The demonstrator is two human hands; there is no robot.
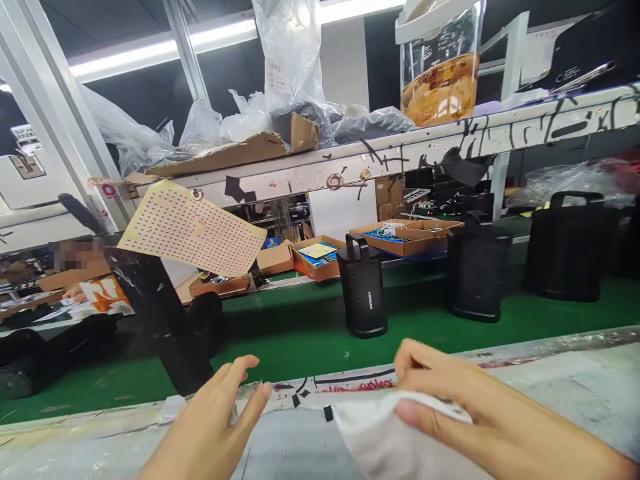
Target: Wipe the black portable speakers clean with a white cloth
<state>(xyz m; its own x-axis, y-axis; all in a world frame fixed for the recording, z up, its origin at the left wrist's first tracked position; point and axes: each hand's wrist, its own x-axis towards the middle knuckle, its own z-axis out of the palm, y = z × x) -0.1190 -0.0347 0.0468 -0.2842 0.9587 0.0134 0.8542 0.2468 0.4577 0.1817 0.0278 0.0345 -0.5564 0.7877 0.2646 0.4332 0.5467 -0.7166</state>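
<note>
My right hand [445,393] pinches the upper edge of a white cloth [400,437], which hangs down over the front of the bench [290,440]. Most of its lower part lies outside the view. My left hand [215,413] hovers over the bench's near edge, its thumb and fingers apart and nothing between them. Beyond both hands, on the green conveyor belt [300,340], stands an upright black speaker [364,287] with a top handle and white lettering down its side. Neither hand touches it.
Two more black speakers, one [477,267] nearer and one [563,250] farther right, stand on the belt. A dotted yellow sheet [193,227] hangs at left by a black post [155,320]. Behind are cardboard trays [320,257]. A shelf [300,177] crosses above, holding plastic bags and a jug [440,73].
</note>
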